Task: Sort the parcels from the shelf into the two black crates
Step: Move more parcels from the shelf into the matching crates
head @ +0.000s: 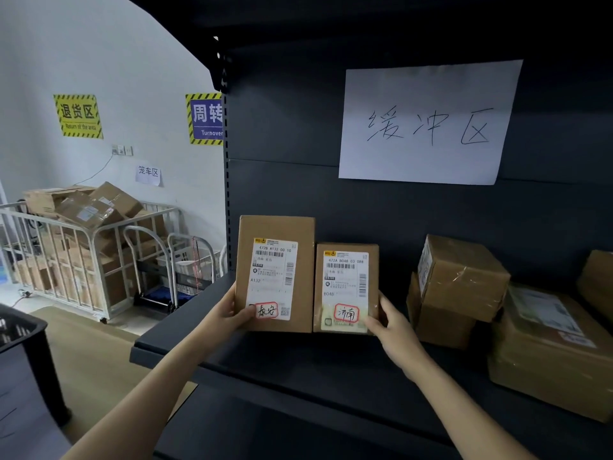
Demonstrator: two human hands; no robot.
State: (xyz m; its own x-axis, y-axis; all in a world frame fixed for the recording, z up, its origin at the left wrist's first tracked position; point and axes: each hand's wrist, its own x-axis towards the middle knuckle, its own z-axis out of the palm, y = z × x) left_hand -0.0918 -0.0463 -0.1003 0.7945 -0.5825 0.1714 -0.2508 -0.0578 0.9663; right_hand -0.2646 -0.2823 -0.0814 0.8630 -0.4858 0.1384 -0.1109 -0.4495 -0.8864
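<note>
Two brown cardboard parcels stand upright side by side above the dark shelf (298, 370), labels facing me. My left hand (229, 310) grips the lower left corner of the taller parcel (275, 234), thumb on its white label. My right hand (388, 322) grips the lower right corner of the shorter parcel (348, 287), whose label carries a red-circled handwritten mark. A black crate (20, 330) shows at the left edge, low down.
More parcels lie on the shelf to the right: a stacked pair (461, 277) and a large flat box (547, 353). A white paper sign (428, 124) hangs on the shelf's back panel. A metal cage trolley (83, 260) full of boxes stands left.
</note>
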